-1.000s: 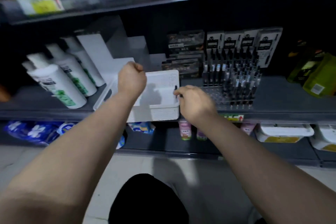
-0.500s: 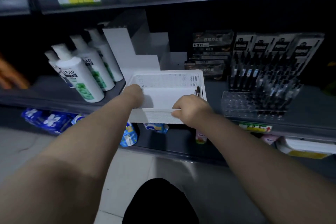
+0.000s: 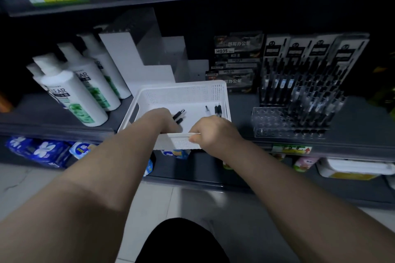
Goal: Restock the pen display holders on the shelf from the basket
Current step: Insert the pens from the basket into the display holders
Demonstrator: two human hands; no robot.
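A white perforated basket [image 3: 183, 94] sits on the dark shelf [image 3: 352, 134], its near edge sticking out past the shelf front. My left hand [image 3: 162, 120] reaches down inside it, fingers curled over two black pens [image 3: 179, 115]. My right hand [image 3: 213, 132] grips the basket's near rim, thumb on the outside. Three more pen ends [image 3: 217, 110] show just beyond its knuckles; whether it holds them is unclear. To the right stands a clear pen display holder [image 3: 275, 123]. Its back rows are full of black pens [image 3: 310, 96] and its front holes are bare.
White shampoo bottles [image 3: 72, 96] lean on the shelf left of the basket. A white stepped stand [image 3: 149, 64] rises behind it. Stacked pen boxes [image 3: 237, 62] and carded pen packs [image 3: 314, 49] line the back right. A lower shelf holds packets [image 3: 42, 151] and tubs [image 3: 350, 168].
The basket was tipped up in both hands and now sits level on the shelf. My left hand left the rim and went inside onto the pens. My right hand stays at the near rim.
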